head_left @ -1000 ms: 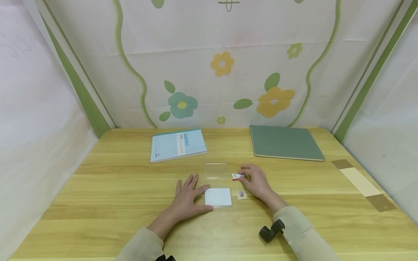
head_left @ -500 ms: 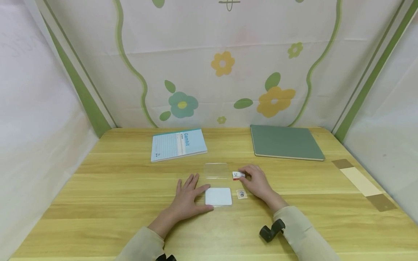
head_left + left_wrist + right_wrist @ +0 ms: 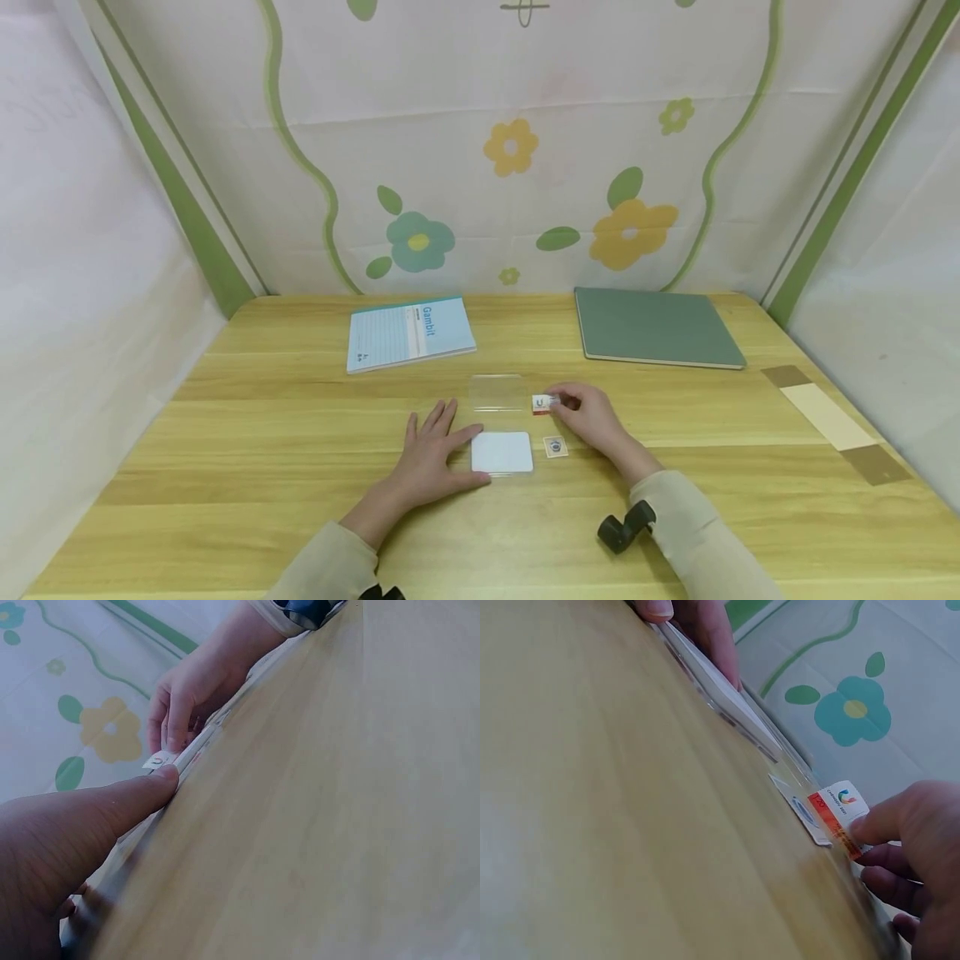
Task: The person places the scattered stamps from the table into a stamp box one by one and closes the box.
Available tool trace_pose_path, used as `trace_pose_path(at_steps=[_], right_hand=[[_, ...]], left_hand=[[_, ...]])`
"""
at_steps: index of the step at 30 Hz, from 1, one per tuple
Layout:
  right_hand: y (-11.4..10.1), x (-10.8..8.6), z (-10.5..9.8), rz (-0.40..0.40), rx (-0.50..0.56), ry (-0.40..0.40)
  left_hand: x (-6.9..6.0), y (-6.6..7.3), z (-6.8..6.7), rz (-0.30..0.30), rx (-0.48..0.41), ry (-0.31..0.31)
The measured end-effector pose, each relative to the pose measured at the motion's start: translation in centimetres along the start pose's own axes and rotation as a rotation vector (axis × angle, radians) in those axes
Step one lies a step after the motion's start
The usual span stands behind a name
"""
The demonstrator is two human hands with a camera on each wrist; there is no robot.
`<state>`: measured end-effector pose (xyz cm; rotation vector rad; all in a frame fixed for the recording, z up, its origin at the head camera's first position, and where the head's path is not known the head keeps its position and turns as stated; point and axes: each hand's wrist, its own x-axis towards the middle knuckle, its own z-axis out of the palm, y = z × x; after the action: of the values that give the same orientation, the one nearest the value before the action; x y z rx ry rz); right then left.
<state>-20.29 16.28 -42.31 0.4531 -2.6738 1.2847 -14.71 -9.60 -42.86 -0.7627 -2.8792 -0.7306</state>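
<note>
Near the middle of the table (image 3: 225,500): red slip (image 3: 838,816), pinched and tilted; its right end is hidden by fingers, its small print is hard to read, and whether its lower edge touches the wood I cannot tell.
Right hand (image 3: 592,421): thumb and forefinger closed on the slip, the other fingers curled and partly hidden in the head view.
Left hand (image 3: 427,462): spread wide, thumb and forefinger at the left corners of the clear case (image 3: 512,475), the other fingers out on the wood; the thumb covers much of the case in the left wrist view.
Clear case: carries a white block (image 3: 502,452); how high its walls rise is hard to make out.
Clear lid (image 3: 497,393): on the far side of the case, apart from it, wood grain showing through.
Square slip (image 3: 555,447): just right of the case, nearer than the red slip, its printed motif too small to read.
Far edge: notebook (image 3: 411,335) towards the left corner, green book (image 3: 660,328) towards the right.
Right edge: a tan strip (image 3: 834,425) beside it.
Near edge: out of frame; the left sleeve (image 3: 326,562) is cut off.
Room: a wide stretch of wood between left hand and left edge, a narrow gap between case and square slip.
</note>
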Motion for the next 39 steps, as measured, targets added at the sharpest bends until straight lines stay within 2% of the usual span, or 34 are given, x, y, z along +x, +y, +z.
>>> trace_pose_path(at_steps=[7, 13, 19, 22, 28, 39], right_hand=[[-0.5, 0.3, -0.2, 0.056, 0.052, -0.021], [-2.3, 0.2, 0.2, 0.058, 0.167, -0.022], [-4.4, -0.6, 1.5, 0.071, 0.291, -0.089], [-4.9, -1.1, 2.4, 0.037, 0.317, -0.133], [-5.4, -1.9, 3.7, -0.03, 0.282, -0.199], [-5.6, -2.6, 4.8, -0.067, 0.136, -0.187]], left_hand=[[-0.2, -0.1, 0.1, -0.003, -0.015, 0.001], [-0.2, -0.3, 0.0, -0.005, -0.019, 0.003], [-0.2, -0.4, 0.0, -0.006, -0.008, 0.009], [-0.1, -0.4, 0.0, -0.003, -0.005, 0.017], [0.0, -0.3, 0.0, -0.005, -0.003, 0.013], [0.0, -0.2, -0.1, -0.003, -0.017, 0.017]])
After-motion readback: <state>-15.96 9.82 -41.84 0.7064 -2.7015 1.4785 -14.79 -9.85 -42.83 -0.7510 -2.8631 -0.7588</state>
